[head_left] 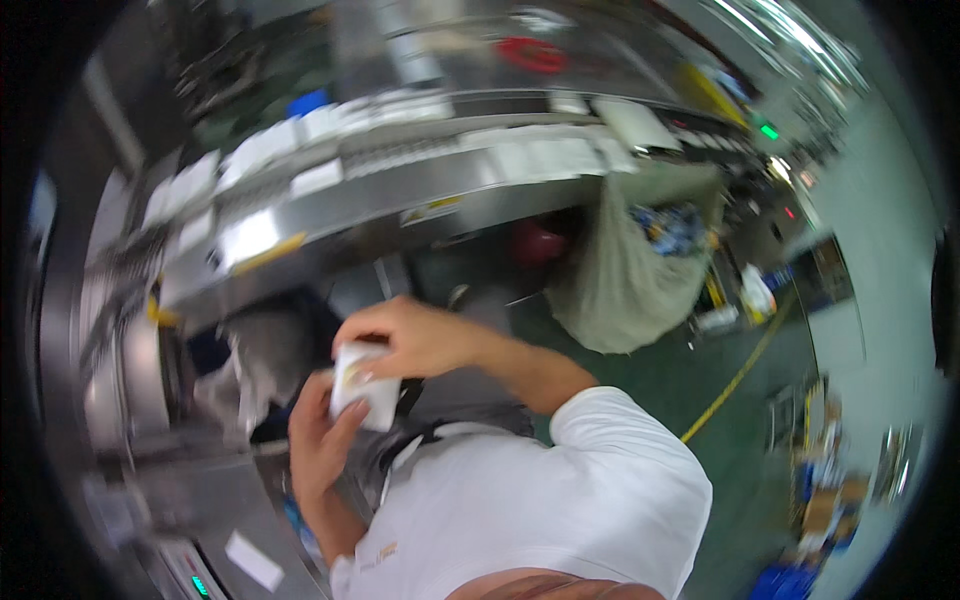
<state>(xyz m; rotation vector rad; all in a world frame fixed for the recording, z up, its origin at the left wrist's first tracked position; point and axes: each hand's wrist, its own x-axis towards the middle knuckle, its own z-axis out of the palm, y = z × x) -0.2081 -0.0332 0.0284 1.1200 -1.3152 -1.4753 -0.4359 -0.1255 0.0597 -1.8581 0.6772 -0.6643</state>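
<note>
Both hands hold a small white packet in front of my body. It has rounded corners and a faint yellowish patch, and motion blurs it, so I cannot tell whether it is a pouch or a box. My left hand grips its lower left side, thumb lying across the front. From above, my right hand closes over the upper end, with fingers bent around the edge. Similar white packets lie in a row on the steel conveyor beyond my hands.
A pale woven sack with colourful wrappers hangs right of centre below the conveyor. At lower left, a steel table carries a scale with a green display and a white flat piece. Cardboard boxes stand far right.
</note>
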